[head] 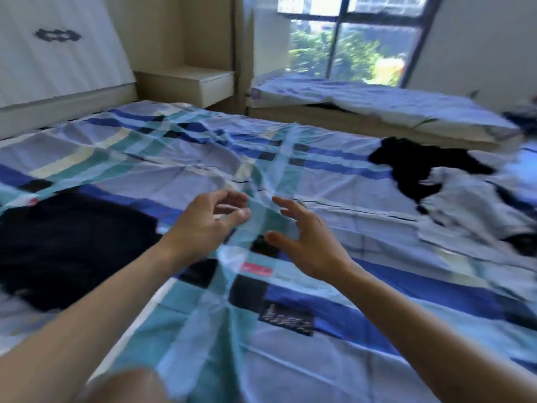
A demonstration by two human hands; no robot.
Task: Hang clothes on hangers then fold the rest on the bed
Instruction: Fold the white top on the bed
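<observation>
1. The left hand (203, 225) and right hand (308, 242) hover side by side over the bed (290, 359), a narrow gap of plaid sheet between them. Both have loosely curled, spread fingers and hold nothing.
2. Just to the left of the left hand lies a dark navy garment (72, 248), spread flat; its near edge runs close under that forearm.
3. Well off to the right of the right hand sit a black garment (412, 164) and, touching it, a pale grey garment (476, 210), both crumpled.
4. Ahead of the fingertips the sheet runs open as far as the headboard (58, 53) and a nightstand (189, 82); below the wrists it is open too.
5. Beyond the right hand, past the bed's far edge, a second mattress with folded bedding (377, 103) lies under a window (348, 39).
6. The picture is smeared (the right side worst), so the grey garment's type cannot be told, and the pile is cut off at the right edge. The navy garment's lower-left part runs out of view.
</observation>
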